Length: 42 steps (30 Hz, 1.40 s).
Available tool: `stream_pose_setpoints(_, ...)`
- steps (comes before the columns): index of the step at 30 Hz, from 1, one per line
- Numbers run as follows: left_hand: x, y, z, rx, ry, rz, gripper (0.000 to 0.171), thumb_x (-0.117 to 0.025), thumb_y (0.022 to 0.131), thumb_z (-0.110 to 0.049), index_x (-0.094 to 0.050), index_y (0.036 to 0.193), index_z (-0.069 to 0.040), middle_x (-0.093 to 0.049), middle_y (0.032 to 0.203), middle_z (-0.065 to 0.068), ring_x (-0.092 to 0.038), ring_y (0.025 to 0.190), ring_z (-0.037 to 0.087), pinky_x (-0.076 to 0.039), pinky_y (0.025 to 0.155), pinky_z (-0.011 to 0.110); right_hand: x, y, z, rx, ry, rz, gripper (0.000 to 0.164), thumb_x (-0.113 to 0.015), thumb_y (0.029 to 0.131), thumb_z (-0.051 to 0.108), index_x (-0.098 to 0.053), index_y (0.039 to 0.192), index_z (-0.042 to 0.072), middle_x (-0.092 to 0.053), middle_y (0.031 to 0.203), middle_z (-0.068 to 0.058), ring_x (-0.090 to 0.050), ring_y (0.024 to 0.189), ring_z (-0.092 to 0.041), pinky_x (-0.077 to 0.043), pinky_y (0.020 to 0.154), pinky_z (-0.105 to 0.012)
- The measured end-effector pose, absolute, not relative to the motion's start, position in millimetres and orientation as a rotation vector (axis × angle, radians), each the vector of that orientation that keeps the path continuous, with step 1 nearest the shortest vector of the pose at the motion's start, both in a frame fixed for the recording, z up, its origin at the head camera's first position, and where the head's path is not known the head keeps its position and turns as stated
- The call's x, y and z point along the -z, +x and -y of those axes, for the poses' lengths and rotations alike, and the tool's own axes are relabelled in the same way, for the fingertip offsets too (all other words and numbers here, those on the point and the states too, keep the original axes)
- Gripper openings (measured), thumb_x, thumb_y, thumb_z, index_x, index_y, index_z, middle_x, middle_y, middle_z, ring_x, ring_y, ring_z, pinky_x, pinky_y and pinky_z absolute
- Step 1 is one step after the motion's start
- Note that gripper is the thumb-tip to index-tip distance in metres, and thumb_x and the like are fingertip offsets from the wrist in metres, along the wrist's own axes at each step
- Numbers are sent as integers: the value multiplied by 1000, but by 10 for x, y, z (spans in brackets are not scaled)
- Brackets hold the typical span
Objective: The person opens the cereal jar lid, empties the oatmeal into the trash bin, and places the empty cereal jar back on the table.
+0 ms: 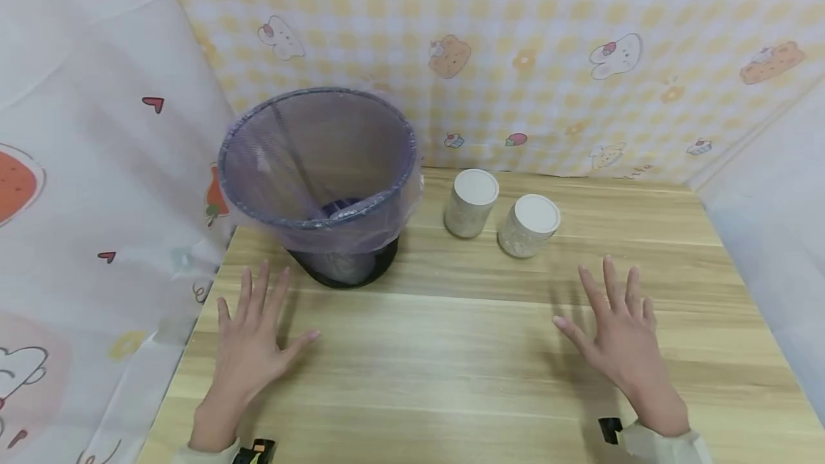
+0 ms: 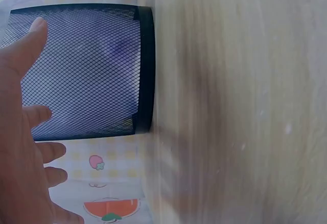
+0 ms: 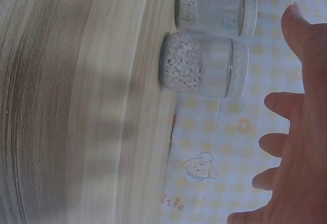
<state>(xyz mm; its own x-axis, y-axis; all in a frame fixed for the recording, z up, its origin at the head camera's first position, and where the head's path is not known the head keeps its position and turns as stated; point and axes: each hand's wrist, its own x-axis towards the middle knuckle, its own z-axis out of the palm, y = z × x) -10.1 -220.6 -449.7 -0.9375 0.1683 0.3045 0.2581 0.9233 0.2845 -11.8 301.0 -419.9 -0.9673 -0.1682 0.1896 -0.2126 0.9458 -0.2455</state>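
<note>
bin of round black mesh (image 2: 92, 76), left on the pale wood-grain table (image 1: 438, 364), wears a purple plastic bag (image 1: 361, 235) folded over its rim, probably so it cannot slip. two clear white-lidded cylindrical jars (image 1: 467, 215) stand beside. left hand (image 1: 251, 349) and right hand (image 1: 621, 342), spread wide, hold nothing.

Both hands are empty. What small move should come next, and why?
I'd probably ease the right hand toward the jar on the right: that hand is open and empty, this jar looks nearer to it than the other jar, and nothing visible stands in between. The left hand is by the mesh bin, farther from both jars.
</note>
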Motion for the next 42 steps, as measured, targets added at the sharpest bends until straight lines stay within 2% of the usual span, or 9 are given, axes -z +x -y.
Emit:
stream_pose_setpoints(4, 4526, -67, 2190, 475, -303, 2801, 99, -49, 77, -78, -28, 151, -16, -15, 157, 17, -9, 141, 44, -11, 93, 80, 4204, -148, -3010, -395, 299, 2942, 87, -63, 86, 53, -19, 154, 20, -2, 158, -15, 8, 139, -46, -8, 94, -79)
stream_pose_setpoints(10, 4531, -33, 2202, 470, -299, 2810, 99, -49, 78, -78, -21, 154, -22, -17, 156, 18, -7, 141, 43, -10, 93, 80, 4223, -227, -3035, -409, 333, 2922, 86, -63, 86, 53, -23, 153, 18, -5, 158, -16, 4, 140, -48, -13, 95, -78)
stream_pose_setpoints(13, 4516, -38, 2205, 463, -308, 2810, 98, -47, 78, -79, -22, 153, -21, -17, 156, 17, -7, 141, 44, -8, 95, 79, 4222, -324, -3030, -443, 344, 2914, 86, -64, 85, 52, -24, 153, 17, -6, 158, -16, 6, 141, -44, -13, 97, -76)
stream_pose_setpoints(17, 4487, -36, 2186, 475, -331, 2806, 97, -47, 79, -78, -23, 153, -20, -15, 157, 16, -10, 140, 47, -3, 99, 76, 4187, -499, -2989, -498, 351, 2926, 88, -64, 86, 51, -20, 154, 17, -2, 159, -14, 8, 140, -43, -10, 97, -76)
stream_pose_setpoints(23, 4452, -13, 2137, 488, -354, 2798, 97, -45, 79, -79, -24, 153, -19, -15, 157, 16, -11, 140, 47, -3, 99, 75, 4058, -835, -2914, -565, 413, 2899, 87, -61, 89, 52, -18, 154, 13, -6, 157, -22, 2, 138, -52, -12, 99, -75)
stream_pose_setpoints(33, 4418, 94, 2122, 476, -364, 2809, 97, -47, 79, -77, -24, 153, -19, -15, 157, 17, -7, 142, 42, -6, 97, 77, 3989, -1240, -2762, -692, 419, 2972, 86, -57, 91, 51, -12, 154, 14, -7, 156, -22, -1, 140, -47, -17, 98, -73)
stream_pose_setpoints(38, 4393, 114, 2120, 461, -367, 2806, 96, -45, 80, -78, -22, 153, -20, -17, 156, 17, -8, 142, 42, -7, 97, 77, 3997, -1386, -2687, -770, 407, 2990, 86, -54, 91, 54, -12, 154, 13, -7, 156, -21, -10, 140, -45, -21, 100, -70)
stream_pose_setpoints(42, 4382, 123, 2111, 465, -370, 2783, 94, -42, 81, -78, -24, 153, -20, -20, 155, 17, -10, 142, 42, -8, 99, 75, 4027, -1460, -2620, -778, 406, 2972, 87, -59, 91, 50, -14, 154, 10, -19, 150, -27, -25, 132, -49, -29, 97, -67)
